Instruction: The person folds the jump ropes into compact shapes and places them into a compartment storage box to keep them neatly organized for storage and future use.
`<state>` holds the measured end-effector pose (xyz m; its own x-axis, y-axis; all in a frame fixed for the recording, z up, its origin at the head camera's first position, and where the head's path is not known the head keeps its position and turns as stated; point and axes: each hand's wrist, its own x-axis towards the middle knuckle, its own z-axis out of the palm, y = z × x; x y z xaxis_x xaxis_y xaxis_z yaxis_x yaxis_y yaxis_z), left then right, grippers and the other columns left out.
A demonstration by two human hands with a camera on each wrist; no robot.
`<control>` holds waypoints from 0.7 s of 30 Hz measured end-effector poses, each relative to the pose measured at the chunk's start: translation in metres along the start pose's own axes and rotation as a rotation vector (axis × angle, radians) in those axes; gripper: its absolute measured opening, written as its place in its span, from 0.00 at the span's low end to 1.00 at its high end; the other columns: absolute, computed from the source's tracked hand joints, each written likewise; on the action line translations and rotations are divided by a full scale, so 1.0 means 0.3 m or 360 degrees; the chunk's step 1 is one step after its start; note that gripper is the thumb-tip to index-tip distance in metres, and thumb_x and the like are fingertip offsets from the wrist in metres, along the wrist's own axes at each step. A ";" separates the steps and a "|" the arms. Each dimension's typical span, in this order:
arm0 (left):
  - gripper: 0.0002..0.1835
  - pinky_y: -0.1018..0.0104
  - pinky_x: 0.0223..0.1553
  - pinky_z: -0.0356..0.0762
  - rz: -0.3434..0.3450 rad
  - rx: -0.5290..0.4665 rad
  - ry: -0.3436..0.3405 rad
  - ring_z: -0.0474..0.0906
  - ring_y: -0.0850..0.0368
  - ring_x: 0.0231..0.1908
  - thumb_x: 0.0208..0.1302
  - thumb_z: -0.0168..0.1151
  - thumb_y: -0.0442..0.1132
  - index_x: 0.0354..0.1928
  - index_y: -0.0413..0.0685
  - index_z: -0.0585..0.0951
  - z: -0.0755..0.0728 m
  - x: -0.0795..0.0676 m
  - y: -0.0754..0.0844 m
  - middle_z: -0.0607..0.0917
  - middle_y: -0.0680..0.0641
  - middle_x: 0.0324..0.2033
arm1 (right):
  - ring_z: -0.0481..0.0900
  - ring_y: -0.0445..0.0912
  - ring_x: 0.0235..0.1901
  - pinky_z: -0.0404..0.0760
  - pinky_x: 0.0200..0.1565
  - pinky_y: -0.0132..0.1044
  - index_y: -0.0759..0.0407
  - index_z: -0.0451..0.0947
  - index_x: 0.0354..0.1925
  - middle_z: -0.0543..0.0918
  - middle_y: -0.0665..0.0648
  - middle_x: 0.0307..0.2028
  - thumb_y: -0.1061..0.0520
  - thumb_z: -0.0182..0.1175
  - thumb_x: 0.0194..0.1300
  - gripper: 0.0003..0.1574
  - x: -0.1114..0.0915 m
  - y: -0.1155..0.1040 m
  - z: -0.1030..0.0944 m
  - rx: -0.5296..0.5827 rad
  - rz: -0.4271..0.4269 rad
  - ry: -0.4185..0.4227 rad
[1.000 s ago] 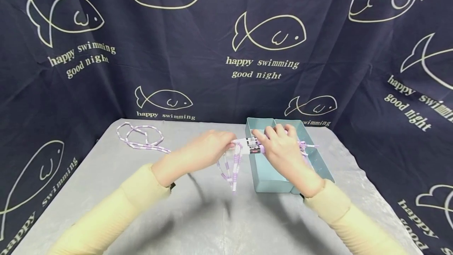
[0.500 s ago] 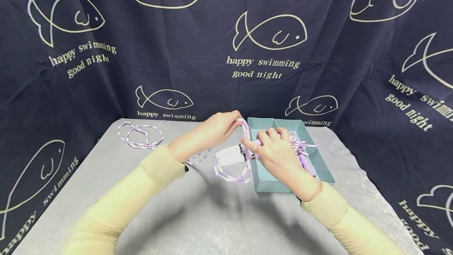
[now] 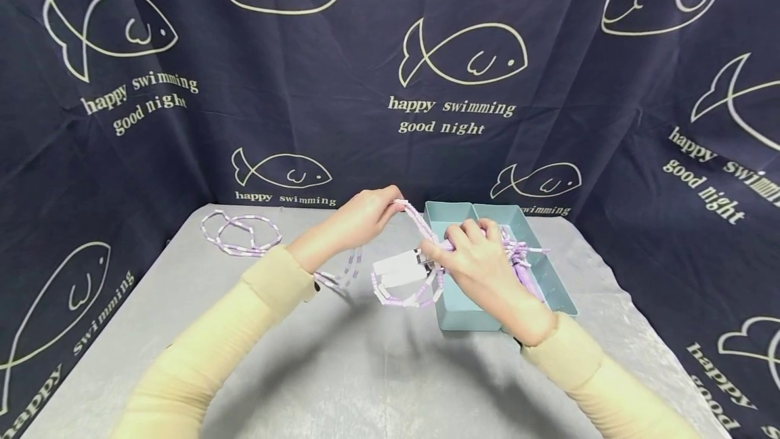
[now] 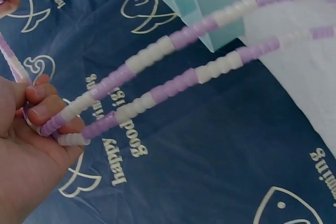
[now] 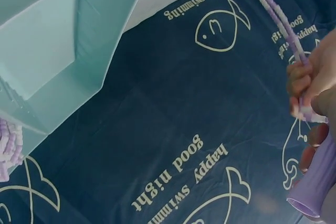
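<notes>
My left hand (image 3: 365,217) pinches a purple-and-white beaded jump rope (image 3: 417,218) between thumb and fingers, in front of the box. Two strands of the rope run away from those fingers in the left wrist view, side by side. My right hand (image 3: 481,259) grips the rope's handle end over the box; in the right wrist view a smooth purple handle (image 5: 315,182) with a flared end shows in its fingers. A white tag (image 3: 395,269) with a dark printed strip sticks out left of that hand, and a loop of beads hangs around it.
A teal divided box (image 3: 466,320) stands right of the middle. In its right part lie another bunched beaded rope (image 3: 518,249) and a purple handle (image 3: 529,282). A loose beaded loop (image 3: 244,249) lies on the grey tabletop (image 3: 390,385) at the left. Dark fish-print cloth (image 3: 353,87) hangs behind.
My left hand has risen away from the white tag, drawing the strands up, then shifted slightly left. A bead loop now hangs around the tag. The right hand has moved slightly left.
</notes>
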<state>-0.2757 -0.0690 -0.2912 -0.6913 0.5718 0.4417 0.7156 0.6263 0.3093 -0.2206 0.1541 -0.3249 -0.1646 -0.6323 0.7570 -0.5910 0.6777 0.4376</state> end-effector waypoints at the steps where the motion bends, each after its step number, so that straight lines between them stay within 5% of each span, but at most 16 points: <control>1: 0.08 0.62 0.38 0.74 0.0000 -0.0002 0.0004 0.76 0.56 0.30 0.69 0.52 0.42 0.39 0.45 0.75 0.002 -0.004 -0.008 0.81 0.50 0.29 | 0.70 0.56 0.26 0.69 0.35 0.55 0.46 0.72 0.38 0.70 0.58 0.25 0.67 0.40 0.65 0.18 -0.003 0.005 -0.002 -0.0003 0.0013 -0.0023; 7: 0.08 0.65 0.35 0.71 0.0025 -0.0042 -0.0047 0.72 0.59 0.28 0.67 0.55 0.44 0.39 0.47 0.77 0.015 -0.035 -0.048 0.77 0.53 0.26 | 0.70 0.55 0.27 0.69 0.37 0.54 0.51 0.71 0.39 0.70 0.58 0.25 0.66 0.41 0.65 0.15 -0.014 0.033 -0.012 -0.0031 0.0045 -0.0087; 14: 0.04 0.66 0.36 0.72 0.0181 -0.0084 -0.0116 0.71 0.61 0.29 0.66 0.57 0.38 0.38 0.45 0.76 0.057 -0.092 -0.094 0.76 0.53 0.28 | 0.68 0.54 0.24 0.68 0.36 0.53 0.56 0.74 0.38 0.70 0.57 0.23 0.69 0.42 0.63 0.15 -0.008 0.055 -0.018 -0.0034 0.0063 0.0048; 21: 0.03 0.67 0.30 0.69 0.0115 -0.0091 -0.0112 0.67 0.62 0.26 0.66 0.55 0.37 0.34 0.47 0.74 0.120 -0.179 -0.127 0.71 0.55 0.23 | 0.70 0.56 0.25 0.67 0.36 0.54 0.62 0.72 0.37 0.71 0.58 0.23 0.68 0.42 0.63 0.12 -0.003 0.085 -0.035 -0.0017 0.0148 0.0110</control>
<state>-0.2693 -0.1045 -0.3571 -0.6417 0.6514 0.4048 0.7669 0.5520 0.3273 -0.2272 0.1759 -0.3092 -0.1628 -0.5395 0.8261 -0.5671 0.7363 0.3691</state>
